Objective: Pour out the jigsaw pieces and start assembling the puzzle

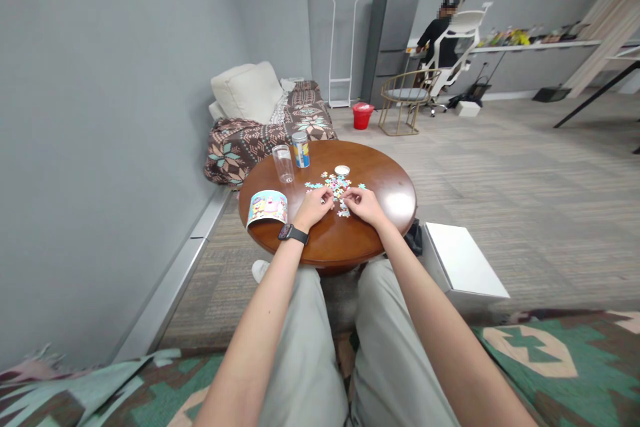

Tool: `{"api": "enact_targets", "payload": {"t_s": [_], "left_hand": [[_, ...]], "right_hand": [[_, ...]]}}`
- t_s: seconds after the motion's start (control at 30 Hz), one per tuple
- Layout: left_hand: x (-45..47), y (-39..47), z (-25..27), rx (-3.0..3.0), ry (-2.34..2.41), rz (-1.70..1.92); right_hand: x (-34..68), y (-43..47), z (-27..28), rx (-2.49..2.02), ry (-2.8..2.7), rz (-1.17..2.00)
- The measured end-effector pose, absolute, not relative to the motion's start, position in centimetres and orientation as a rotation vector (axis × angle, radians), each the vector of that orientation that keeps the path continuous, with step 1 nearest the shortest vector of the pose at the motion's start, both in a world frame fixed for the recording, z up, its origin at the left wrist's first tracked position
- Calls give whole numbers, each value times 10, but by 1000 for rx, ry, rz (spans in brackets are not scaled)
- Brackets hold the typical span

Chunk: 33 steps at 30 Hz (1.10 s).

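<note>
Small pastel jigsaw puzzle pieces (337, 181) lie in a loose pile on the round brown table (325, 248). My left hand (313, 207), with a black watch on its wrist, is at the left edge of the pile. Its thumb and fingers are pinched at what looks like a light puzzle piece. Across from it, my right hand (365, 205) has its fingers curled together over the pile's right edge; whatever lies between those fingertips is too small to make out. A curved cartoon picture sheet (268, 207) rests left of my left hand.
Behind the pieces are a round lid (342, 170), a clear glass (283, 164) and a blue-yellow can (301, 150). A white box (465, 259) stands on the floor right of the table. A covered couch (270, 123) is beyond; a person (437, 37) is near the far counter.
</note>
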<state>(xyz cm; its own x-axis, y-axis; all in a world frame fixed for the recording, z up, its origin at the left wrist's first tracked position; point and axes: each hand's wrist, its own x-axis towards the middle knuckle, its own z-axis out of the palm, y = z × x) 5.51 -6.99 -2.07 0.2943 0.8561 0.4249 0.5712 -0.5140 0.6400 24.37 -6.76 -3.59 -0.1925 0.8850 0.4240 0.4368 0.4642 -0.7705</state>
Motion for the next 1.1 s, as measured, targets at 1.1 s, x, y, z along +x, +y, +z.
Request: {"api": "enact_targets", "payload": {"t_s": [1.1], "left_hand": [[55, -70, -22, 2206, 1260, 1048]], "right_hand": [[243, -71, -34, -1260, -1870, 557]]}}
